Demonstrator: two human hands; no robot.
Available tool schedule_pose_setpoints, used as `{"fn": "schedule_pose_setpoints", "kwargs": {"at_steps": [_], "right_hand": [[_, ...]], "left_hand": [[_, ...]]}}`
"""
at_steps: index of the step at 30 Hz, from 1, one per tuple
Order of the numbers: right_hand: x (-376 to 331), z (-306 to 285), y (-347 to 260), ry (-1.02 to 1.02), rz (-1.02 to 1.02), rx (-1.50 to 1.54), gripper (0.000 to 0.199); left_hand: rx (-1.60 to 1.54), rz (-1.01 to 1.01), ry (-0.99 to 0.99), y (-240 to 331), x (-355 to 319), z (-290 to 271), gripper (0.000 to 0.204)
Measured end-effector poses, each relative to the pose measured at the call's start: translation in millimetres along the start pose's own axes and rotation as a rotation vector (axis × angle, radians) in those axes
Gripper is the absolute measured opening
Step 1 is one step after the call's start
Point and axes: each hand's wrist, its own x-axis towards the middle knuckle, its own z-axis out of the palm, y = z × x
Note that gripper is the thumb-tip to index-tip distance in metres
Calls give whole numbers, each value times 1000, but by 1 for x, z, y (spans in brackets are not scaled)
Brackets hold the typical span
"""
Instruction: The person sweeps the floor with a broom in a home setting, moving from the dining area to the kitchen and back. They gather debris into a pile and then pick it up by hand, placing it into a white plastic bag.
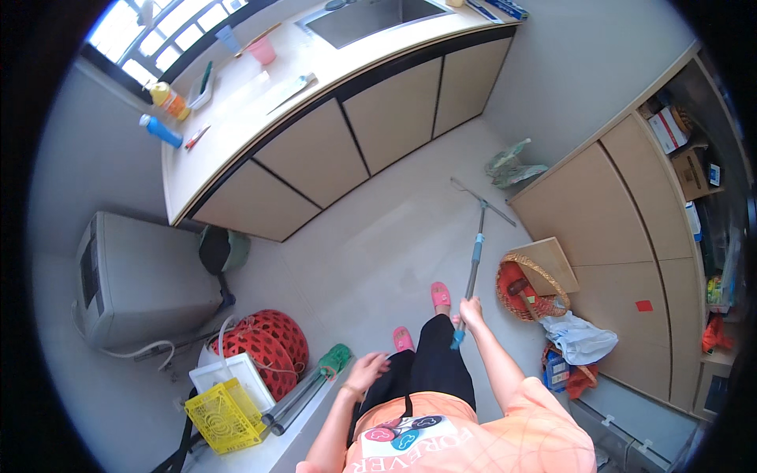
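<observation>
My right hand [471, 312] is wrapped round the upper part of a grey-and-teal pole, just in front of my right thigh. The pole belongs to a floor squeegee [475, 252] with a thin T-shaped head [484, 202], which lies against the floor ahead and to the right. Its teal grip end [457, 339] sticks out below my fist. Beside my left hip, my left hand [368, 370] hangs with loosely bent fingers apart, holding nothing. A bundle of grey poles with a green end [336, 359] lies just left of that hand.
A counter with cabinets [311, 150] and a sink [371, 20] runs along the far side. Right of the squeegee stand a wicker basket [505, 288], a plastic bag [512, 169] and a tall cupboard [623, 205]. Leftward are red baskets [272, 347], a yellow crate [225, 418] and a washing machine [150, 276].
</observation>
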Motion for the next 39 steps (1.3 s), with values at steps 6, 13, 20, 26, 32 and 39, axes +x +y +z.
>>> {"fn": "schedule_pose_setpoints", "kwargs": {"at_steps": [6,13,20,26,32,39], "right_hand": [[-23,109,23,-532,272,182,23],[-117,172,89,-978,416,131,31],[-126,65,124,-889,105,-90,30],[-59,-111,245,-166,100,-230,24],[-92,-175,291,-119,265,-445,22],[-103,-117,223,-448,14,-214,24]], "left_hand": [[536,202,178,-4,54,35,51],[973,43,452,-61,-35,-30,40],[1061,365,595,-74,-111,-88,28],[1134,590,467,-49,-41,-66,27],[1148,502,442,-45,52,-3,30],[1093,256,547,-112,-9,29,35]]}}
